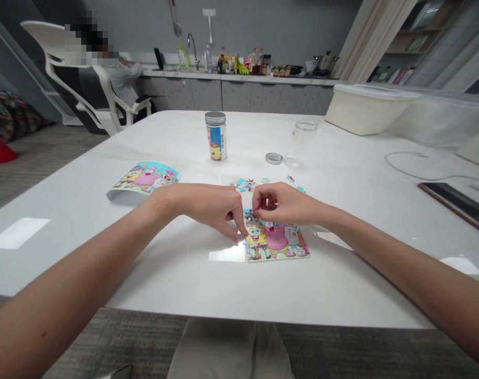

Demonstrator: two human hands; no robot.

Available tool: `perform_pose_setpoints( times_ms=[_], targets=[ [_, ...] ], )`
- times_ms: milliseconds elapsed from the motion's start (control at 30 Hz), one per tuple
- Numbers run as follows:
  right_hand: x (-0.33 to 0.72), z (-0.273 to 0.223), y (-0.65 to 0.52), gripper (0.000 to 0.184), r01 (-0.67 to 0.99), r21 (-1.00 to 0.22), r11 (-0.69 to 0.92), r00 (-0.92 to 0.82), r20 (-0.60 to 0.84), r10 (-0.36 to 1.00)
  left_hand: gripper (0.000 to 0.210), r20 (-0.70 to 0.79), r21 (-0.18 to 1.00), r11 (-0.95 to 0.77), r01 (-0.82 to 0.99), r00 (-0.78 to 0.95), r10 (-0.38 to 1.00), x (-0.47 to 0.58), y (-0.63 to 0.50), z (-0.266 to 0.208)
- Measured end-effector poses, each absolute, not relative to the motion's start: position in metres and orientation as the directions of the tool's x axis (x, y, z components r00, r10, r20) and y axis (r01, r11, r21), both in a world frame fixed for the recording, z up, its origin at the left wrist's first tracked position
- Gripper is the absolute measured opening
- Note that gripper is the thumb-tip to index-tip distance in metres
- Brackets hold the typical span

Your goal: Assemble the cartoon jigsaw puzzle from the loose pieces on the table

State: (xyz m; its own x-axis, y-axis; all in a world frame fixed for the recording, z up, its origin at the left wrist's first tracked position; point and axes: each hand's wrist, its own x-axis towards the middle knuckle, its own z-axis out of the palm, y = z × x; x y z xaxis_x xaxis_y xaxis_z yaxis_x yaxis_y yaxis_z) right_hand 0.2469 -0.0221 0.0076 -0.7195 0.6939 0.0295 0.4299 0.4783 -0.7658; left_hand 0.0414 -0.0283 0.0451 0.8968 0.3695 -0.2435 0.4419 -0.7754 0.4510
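Observation:
A partly put-together jigsaw puzzle [278, 241] with cartoon figures lies flat on the white table in front of me. My left hand [213, 208] reaches over its left side, index finger pointing down onto the edge and thumb apart, with nothing in its grasp. At the puzzle's upper left, my right hand [281, 204] pinches a small puzzle piece, mostly hidden by the fingertips. Loose puzzle pieces [243, 185] are scattered just beyond both hands. To the left rests a curled picture sheet [148, 176] with the same cartoon figures.
Beyond the pieces stand a lidded jar [216, 137] with a cartoon label, a clear jar [302, 139] and a metal lid [274, 158]. At right are a phone [460, 205], a cable [413, 171] and plastic bins [366, 110]. A person [123, 79] sits at the back left.

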Motion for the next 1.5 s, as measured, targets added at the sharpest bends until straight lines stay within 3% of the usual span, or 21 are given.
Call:
perform_pose_setpoints(
  times_ms=[167,633,800,1067,1500],
  targets=[
    [0.247,0.004,-0.017,0.021,0.461,-0.744,0.484,-0.715,0.011,0.699,0.022,-0.256,0.449,-0.770,0.452,0.891,0.374,0.041,-0.029,0.046],
    [0.250,0.005,-0.014,0.012,0.594,-0.649,0.475,-0.623,0.002,0.782,0.022,-0.243,0.461,-0.770,0.442,0.897,0.369,0.041,-0.027,0.043],
    [0.248,0.010,-0.020,0.012,0.499,-0.687,0.528,-0.685,0.060,0.726,0.025,-0.224,0.459,-0.777,0.430,0.903,0.367,0.040,-0.028,0.044],
    [0.245,0.010,-0.026,0.014,0.464,-0.704,0.538,-0.767,-0.016,0.641,0.022,-0.273,0.458,-0.769,0.446,0.894,0.357,0.042,-0.030,0.045],
    [0.243,0.005,-0.027,0.021,0.416,-0.584,0.697,-0.802,0.126,0.584,0.020,-0.274,0.459,-0.768,0.447,0.893,0.357,0.043,-0.030,0.046]
  ],
)
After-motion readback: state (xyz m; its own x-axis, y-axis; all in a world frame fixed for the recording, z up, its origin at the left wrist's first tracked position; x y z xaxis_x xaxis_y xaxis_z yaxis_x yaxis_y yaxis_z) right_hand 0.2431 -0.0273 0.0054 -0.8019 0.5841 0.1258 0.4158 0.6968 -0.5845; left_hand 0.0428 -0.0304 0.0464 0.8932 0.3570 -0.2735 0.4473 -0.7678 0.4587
